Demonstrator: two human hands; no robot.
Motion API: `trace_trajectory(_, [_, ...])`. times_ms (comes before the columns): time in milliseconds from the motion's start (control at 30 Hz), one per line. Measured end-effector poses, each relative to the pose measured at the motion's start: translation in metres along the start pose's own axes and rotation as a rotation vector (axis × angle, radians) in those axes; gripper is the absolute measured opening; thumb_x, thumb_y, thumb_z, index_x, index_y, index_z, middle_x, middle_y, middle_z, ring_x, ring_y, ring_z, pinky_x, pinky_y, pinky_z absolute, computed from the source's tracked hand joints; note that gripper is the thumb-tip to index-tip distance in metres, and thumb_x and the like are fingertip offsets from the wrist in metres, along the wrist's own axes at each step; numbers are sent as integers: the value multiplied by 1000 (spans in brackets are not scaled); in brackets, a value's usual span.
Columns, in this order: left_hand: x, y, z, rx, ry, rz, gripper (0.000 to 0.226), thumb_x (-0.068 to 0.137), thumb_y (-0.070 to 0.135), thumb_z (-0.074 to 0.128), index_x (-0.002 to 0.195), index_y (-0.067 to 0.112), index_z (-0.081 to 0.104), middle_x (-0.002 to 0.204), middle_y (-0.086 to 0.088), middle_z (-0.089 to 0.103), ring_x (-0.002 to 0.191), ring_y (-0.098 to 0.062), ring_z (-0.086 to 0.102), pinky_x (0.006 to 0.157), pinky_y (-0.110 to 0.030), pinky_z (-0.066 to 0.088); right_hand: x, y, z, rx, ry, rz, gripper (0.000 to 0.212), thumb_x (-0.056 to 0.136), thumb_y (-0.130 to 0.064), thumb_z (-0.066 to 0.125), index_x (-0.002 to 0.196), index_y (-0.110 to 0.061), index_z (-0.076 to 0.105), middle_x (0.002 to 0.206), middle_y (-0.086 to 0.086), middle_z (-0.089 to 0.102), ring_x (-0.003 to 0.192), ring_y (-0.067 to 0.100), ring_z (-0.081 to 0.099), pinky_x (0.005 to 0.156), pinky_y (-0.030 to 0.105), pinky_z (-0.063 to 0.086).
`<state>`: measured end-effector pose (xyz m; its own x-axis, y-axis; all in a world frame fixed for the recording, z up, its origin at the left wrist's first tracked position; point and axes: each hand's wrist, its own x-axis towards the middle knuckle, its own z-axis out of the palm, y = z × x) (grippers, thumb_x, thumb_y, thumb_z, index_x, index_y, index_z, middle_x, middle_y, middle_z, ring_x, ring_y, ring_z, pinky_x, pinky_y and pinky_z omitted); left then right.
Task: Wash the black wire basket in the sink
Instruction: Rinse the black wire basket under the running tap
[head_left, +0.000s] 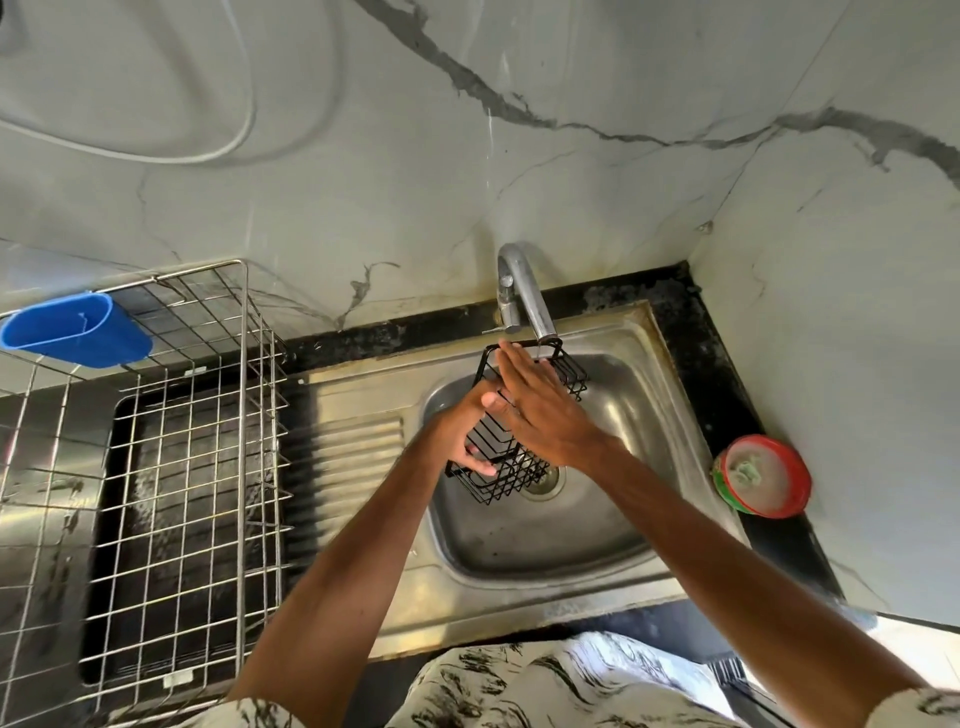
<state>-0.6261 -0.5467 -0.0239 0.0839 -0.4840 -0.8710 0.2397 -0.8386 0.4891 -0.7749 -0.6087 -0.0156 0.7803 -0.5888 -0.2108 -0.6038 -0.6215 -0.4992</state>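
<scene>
- Black wire basket (519, 474) held up over the sink (545, 535), tilted. Far end right under the tap (524, 296) spout, near end above the drain (546, 480). Apparently not resting on the sink floor.
- L hand (467, 436) gripping basket's left side: thumb on top, fingers curled round the near-left edge wires.
- R hand (540, 410) laid flat on basket's upper face, fingers straight & together, pointing far-left. Pressing, not gripping.
- Water: maybe a thin trickle at the spout; too faint to be sure.
- Step in hand, prob.: rubbing the wires by hand under the tap.
- To do it well:
  - Firm L grip, so basket won't twist under the R palm.
  - R palm along the wires, not across, so fingertips don't catch on wire ends.
  - Turn basket so each side & the bottom corners pass below the spout.
  - Fingertips into the wire crossings, where grime likely sits.
  - Hold it low over the bowl to cut splash on wall & counter.
- Soap: red tub (761, 475) w/ green scrub pad on the counter at right, well apart from basket; likely handy for the joints.
- Count: 1 black basket, 1 tap, 1 sink w/ 1 drain, 2 hands, 1 big steel dish rack (197, 467) at left, 1 blue cup (72, 330) hooked on its far-left rim, 1 red tub.
</scene>
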Motion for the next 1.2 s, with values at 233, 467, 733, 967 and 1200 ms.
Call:
trace_trajectory(233, [-10,28,13,-60,111,-98,66,84,68,70,133,29,50,157,-14,35,128,-55,47,75,-66,60,-19,7,-4,-55,49,-66,78,100,-62,6,159,-14,-10,167,1,-21,153,11,-18,126,40,-6])
trace_trajectory(467, [-7,31,10,-67,117,-114,74,84,70,64,141,27,45,158,-15,32,123,-58,48,78,-65,60,-8,21,-12,55,47,80,80,98,-68,5,161,-20,-7,168,0,-12,154,15,-15,125,53,-6])
trace_trajectory(733, [-8,28,-2,-45,110,-112,74,78,66,70,137,27,48,156,-17,30,121,-55,49,78,-63,61,-8,40,-24,92,-7,104,65,107,-52,20,161,-25,-3,169,-3,-3,155,15,2,126,45,5])
trace_trajectory(967, [-7,28,0,-59,125,-99,77,86,74,60,144,27,44,162,-16,25,125,-57,47,78,-62,61,-2,12,-19,135,12,171,75,102,-63,14,161,-20,-5,168,2,-9,154,20,-10,125,47,-6])
trace_trajectory(1200, [-12,27,-3,-44,119,-96,71,87,73,60,137,26,46,162,-17,26,124,-56,48,79,-63,61,1,8,-18,14,-10,100,75,103,-61,15,160,-19,-10,168,2,-13,155,18,-9,124,50,-5])
